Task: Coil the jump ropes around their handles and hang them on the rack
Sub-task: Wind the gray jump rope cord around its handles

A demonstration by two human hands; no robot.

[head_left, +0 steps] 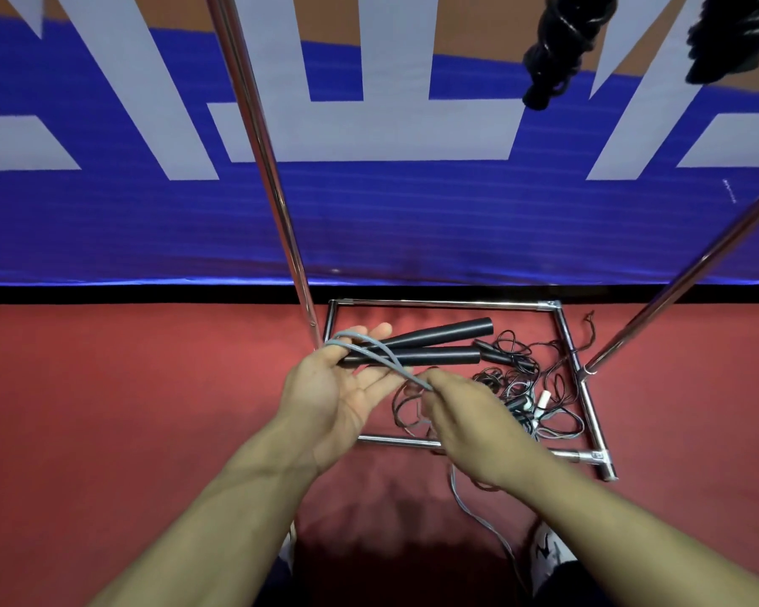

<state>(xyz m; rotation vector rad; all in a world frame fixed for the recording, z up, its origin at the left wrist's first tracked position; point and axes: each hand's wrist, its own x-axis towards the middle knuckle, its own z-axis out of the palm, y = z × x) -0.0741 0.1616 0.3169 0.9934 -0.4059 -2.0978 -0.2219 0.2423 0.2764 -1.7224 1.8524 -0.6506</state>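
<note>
Two coiled bundles [557, 46] already hang on the rack [255, 138], left hand [338, 387] holds two handles [430, 343], right hand [465, 414] pinches grey rope [377, 350] mid-wrap, tangled ropes [522, 387] wait on the floor.

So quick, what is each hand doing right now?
Left hand: holds two black handles.
Right hand: pinches the grey rope.
</note>
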